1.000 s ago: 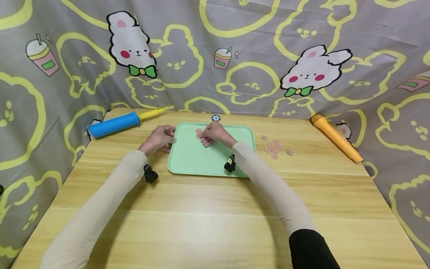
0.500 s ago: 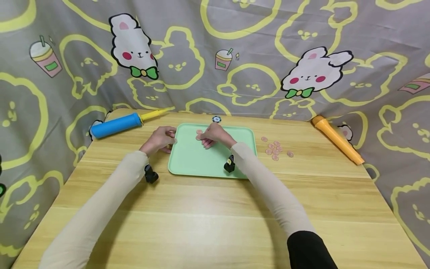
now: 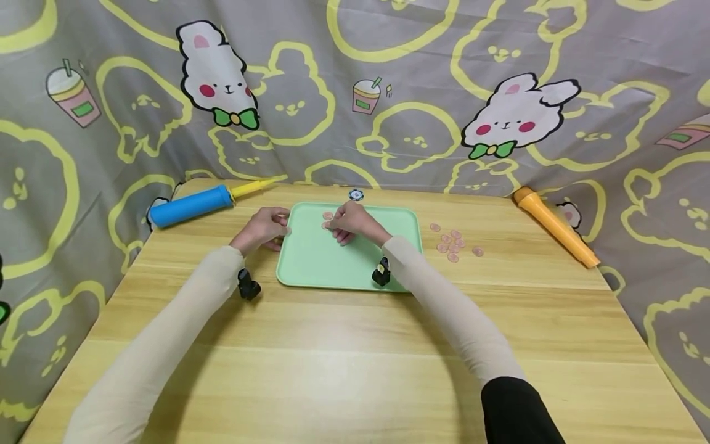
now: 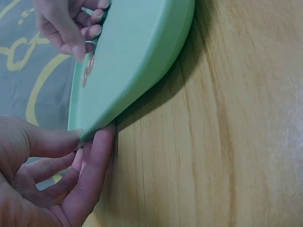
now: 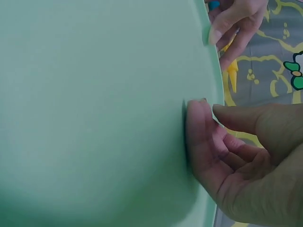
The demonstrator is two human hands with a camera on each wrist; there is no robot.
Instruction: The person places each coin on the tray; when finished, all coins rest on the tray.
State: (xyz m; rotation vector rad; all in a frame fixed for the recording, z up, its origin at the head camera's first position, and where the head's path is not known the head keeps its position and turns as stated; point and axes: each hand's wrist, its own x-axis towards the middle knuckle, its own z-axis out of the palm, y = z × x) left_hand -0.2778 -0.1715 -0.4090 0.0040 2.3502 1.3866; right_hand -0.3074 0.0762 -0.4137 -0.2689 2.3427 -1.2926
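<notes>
My feed shows a grey curtain behind the wooden table, a green tray between a blue pump and orange tube. My left hand pinches the tray's rim; my right hand partly blocks the tray's pink discs; whether it grips one, I can't tell.

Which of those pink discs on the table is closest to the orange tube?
The rightmost disc, lying alone; the other table discs lie farther left, nearer the green tray.

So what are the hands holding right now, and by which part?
The left hand pinches the green tray by its left rim. The right hand is at a pink disc; whether it grips it can't be told.
</notes>
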